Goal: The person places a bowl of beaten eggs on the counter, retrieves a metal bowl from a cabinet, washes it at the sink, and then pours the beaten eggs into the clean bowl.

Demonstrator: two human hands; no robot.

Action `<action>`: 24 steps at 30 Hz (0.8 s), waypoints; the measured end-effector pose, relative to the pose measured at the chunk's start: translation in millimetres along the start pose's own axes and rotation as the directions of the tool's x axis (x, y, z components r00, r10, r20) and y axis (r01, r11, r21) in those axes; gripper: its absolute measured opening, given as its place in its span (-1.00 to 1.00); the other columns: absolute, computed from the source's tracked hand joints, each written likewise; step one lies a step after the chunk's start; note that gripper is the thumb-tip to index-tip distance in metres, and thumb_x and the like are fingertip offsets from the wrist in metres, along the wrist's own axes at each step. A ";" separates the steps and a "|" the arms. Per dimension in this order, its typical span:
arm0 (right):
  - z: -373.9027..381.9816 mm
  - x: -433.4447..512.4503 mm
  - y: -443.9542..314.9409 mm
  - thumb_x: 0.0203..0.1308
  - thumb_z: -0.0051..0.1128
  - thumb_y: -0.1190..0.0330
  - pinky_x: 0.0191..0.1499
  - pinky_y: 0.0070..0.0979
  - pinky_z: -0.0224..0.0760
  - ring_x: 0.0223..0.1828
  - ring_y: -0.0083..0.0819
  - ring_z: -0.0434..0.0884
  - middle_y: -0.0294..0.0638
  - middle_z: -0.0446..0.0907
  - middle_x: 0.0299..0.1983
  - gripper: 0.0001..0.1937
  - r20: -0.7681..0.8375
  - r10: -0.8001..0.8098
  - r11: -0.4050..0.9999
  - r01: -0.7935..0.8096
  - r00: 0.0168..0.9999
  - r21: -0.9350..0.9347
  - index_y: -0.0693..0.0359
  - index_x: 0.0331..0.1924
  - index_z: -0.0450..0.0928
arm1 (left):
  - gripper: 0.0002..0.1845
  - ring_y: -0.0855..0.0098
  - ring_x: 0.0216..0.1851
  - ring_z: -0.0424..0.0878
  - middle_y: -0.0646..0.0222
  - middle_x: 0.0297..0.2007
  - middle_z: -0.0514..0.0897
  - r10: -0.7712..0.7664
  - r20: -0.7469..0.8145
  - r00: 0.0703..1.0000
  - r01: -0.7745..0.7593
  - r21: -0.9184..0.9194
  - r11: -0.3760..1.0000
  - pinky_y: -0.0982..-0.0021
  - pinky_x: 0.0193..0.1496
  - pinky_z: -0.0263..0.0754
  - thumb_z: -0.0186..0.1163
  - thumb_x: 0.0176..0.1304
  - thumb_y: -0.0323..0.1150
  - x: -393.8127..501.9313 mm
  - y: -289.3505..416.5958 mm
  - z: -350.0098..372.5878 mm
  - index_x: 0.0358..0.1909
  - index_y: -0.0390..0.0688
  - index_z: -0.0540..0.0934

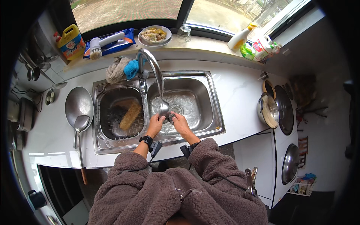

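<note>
Under the stream of a chrome faucet [153, 60], my left hand [155, 123] grips a small metal bowl [164, 108] turned on its side. My right hand [180, 123] pinches a dark scouring pad [171, 118], likely steel wool, close beside the bowl. Both are over the right basin [201, 112] of a stainless double sink, where water ripples round the drain. In the left basin, a wire rack [115, 135] carries a tan loofah-like scrubber [130, 115] and a dark scouring clump [118, 112].
A wok [79, 104] with a spatula [81, 123] lies left of the sink. Cloths [116, 70] hang behind the faucet. The sill holds a plate of food [154, 35], a glass [184, 33], a brush [96, 50] and bottles [239, 38]. A pot [263, 112] stands right.
</note>
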State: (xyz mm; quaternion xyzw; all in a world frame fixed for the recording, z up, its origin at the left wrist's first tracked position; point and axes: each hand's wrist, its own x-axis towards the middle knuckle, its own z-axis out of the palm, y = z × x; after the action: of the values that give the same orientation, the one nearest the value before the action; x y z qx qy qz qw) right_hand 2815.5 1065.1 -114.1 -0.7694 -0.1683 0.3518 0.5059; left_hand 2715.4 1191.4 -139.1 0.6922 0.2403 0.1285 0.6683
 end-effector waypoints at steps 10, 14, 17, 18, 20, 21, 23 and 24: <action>-5.2 -7.3 2.1 0.27 -0.18 0.29 -0.14 -0.13 0.56 -0.13 -0.25 0.59 -0.06 0.52 -0.12 -0.70 0.091 0.289 0.667 -0.268 0.953 0.695 0.27 0.00 0.35 | -0.54 0.24 -0.06 0.47 0.32 -0.16 0.57 0.379 0.266 0.886 -0.457 0.636 0.622 0.27 0.02 0.32 0.07 0.02 -0.59 -19.4 20.4 26.1 0.02 -0.08 0.56; -0.6 -1.6 5.4 0.21 -0.16 0.42 -0.29 -0.17 0.65 -0.22 -0.19 0.62 0.00 0.50 -0.14 -0.70 -0.040 0.274 0.839 -0.218 0.961 0.498 0.37 0.00 0.34 | -0.49 0.27 0.10 0.44 0.36 -0.05 0.60 0.325 0.377 0.868 -0.497 0.641 0.585 0.09 0.24 0.15 0.11 -0.02 -0.60 -23.1 21.2 21.8 0.06 -0.04 0.53; -13.2 3.7 4.7 0.14 -0.16 0.54 -0.38 -0.26 0.70 -0.28 -0.15 0.64 0.03 0.51 -0.17 -0.68 -0.168 0.359 0.885 -0.278 0.918 0.373 0.45 0.01 0.33 | -0.43 0.20 0.22 0.35 0.31 0.13 0.48 0.379 0.368 0.849 -0.521 0.700 0.488 -0.05 0.37 -0.09 0.21 0.05 -0.41 -25.4 21.0 9.4 0.19 0.00 0.43; -20.0 4.3 4.5 0.14 -0.15 0.54 -0.39 -0.24 0.69 -0.25 -0.16 0.64 0.04 0.53 -0.17 -0.69 -0.155 0.341 0.895 -0.270 0.927 0.356 0.48 -0.02 0.36 | -0.41 0.17 0.24 0.34 0.29 0.18 0.43 0.411 0.251 0.876 -0.456 0.709 0.538 -0.05 0.38 -0.11 0.23 0.06 -0.33 -26.5 20.6 4.3 0.22 0.01 0.41; -32.9 6.1 4.1 0.14 -0.13 0.52 -0.40 -0.25 0.69 -0.27 -0.17 0.64 0.05 0.53 -0.17 -0.70 -0.058 0.303 0.902 -0.267 0.951 0.340 0.48 -0.03 0.37 | -0.25 0.10 0.26 0.29 0.14 0.30 0.24 0.362 -0.009 0.932 -0.265 0.664 0.699 -0.06 0.35 0.01 0.26 0.11 -0.06 -23.8 19.9 -6.0 0.34 0.01 0.26; -36.4 7.0 4.3 0.15 -0.12 0.51 -0.41 -0.25 0.69 -0.28 -0.18 0.64 0.05 0.53 -0.17 -0.70 -0.007 0.280 0.903 -0.261 0.960 0.340 0.48 -0.04 0.38 | -0.24 0.11 0.24 0.31 0.11 0.29 0.24 0.113 -0.147 0.983 -0.072 0.262 0.962 -0.04 0.30 0.11 0.25 0.13 -0.06 -21.1 19.2 -7.6 0.36 0.00 0.21; -38.1 9.3 4.9 0.17 -0.06 0.45 -0.41 -0.31 0.68 -0.34 -0.24 0.65 -0.01 0.56 -0.23 -0.70 0.031 0.234 0.920 -0.232 0.972 0.316 0.49 -0.07 0.41 | -0.20 0.12 0.20 0.36 0.04 0.27 0.26 -0.443 -0.035 0.896 0.332 -0.610 0.719 -0.01 0.20 0.31 0.23 0.17 -0.05 -11.8 17.3 -11.2 0.39 -0.01 0.12; -37.1 11.1 5.0 0.17 -0.04 0.43 -0.42 -0.32 0.67 -0.35 -0.26 0.65 -0.03 0.56 -0.25 -0.70 0.046 0.221 0.931 -0.225 0.974 0.287 0.49 -0.08 0.42 | -0.25 0.17 0.05 0.50 0.04 0.15 0.37 -0.487 0.084 0.869 0.392 -0.719 0.574 0.05 0.01 0.52 0.13 0.26 -0.11 -8.1 15.8 -11.5 0.40 -0.05 0.02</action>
State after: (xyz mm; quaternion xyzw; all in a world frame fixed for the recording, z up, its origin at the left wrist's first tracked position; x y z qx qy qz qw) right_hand 2849.1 1045.2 -113.8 -0.6985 -0.0295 0.4329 0.5691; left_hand 2705.3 1197.4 -121.5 0.2853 0.3756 0.0837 0.8778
